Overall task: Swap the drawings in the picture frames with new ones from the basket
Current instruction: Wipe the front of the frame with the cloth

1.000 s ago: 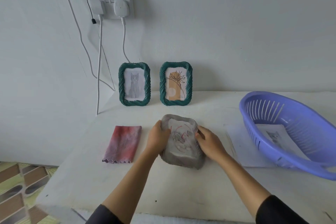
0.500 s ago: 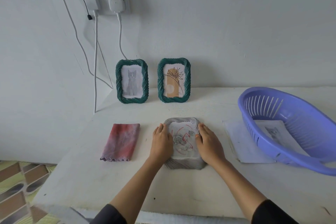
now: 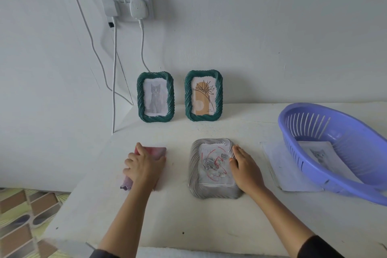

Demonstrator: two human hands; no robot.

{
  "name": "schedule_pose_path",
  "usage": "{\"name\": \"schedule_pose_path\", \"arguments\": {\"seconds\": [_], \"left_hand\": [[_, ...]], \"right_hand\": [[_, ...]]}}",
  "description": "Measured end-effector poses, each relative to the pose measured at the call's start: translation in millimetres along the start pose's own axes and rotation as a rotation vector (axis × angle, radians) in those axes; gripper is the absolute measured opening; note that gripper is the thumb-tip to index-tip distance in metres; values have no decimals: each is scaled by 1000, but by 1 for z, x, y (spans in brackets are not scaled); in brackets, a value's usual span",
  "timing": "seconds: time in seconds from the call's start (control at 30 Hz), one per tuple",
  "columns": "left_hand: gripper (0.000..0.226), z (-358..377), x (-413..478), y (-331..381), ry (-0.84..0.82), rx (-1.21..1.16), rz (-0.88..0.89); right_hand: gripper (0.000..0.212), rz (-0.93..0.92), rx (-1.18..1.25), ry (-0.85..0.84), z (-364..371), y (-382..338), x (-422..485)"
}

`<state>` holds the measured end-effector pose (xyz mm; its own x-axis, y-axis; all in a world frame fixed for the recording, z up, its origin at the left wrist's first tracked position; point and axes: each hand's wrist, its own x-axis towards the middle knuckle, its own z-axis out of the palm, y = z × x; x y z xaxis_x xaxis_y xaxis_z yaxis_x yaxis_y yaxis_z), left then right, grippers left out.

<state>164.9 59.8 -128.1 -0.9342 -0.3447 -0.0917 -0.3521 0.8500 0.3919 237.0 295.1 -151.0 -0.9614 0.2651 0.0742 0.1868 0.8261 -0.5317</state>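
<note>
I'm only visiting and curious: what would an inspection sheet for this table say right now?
Surface: white table, a few dark specks.
Job's things: grey frame lying flat, drawing inside; cat frame and flower frame upright by the wall, both green; purple basket at right holding a cat drawing.
Clutter: red cloth; paper by the basket.
Hands: left hand grips the cloth; right hand rests flat on the grey frame's right edge.
Cables: two white cables hang from the socket toward the table's back edge.
Surroundings: white wall, patterned floor.
</note>
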Motion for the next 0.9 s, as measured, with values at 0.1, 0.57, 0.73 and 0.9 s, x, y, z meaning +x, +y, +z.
{"name": "schedule_pose_path", "arguments": {"seconds": [0.1, 0.57, 0.73, 0.9], "left_hand": [[71, -2, -2, 3, 2, -59, -5], [80, -22, -56, 93, -419, -935, 211], [40, -19, -62, 98, -525, -1156, 240], [43, 22, -32, 67, -164, -453, 412]], "right_hand": [[48, 4, 7, -8, -1, 0, -1], [85, 76, 1105, -311, -35, -81, 2], [25, 260, 1187, -121, -42, -71, 15], [30, -75, 614, 240, -57, -52, 31]]}}
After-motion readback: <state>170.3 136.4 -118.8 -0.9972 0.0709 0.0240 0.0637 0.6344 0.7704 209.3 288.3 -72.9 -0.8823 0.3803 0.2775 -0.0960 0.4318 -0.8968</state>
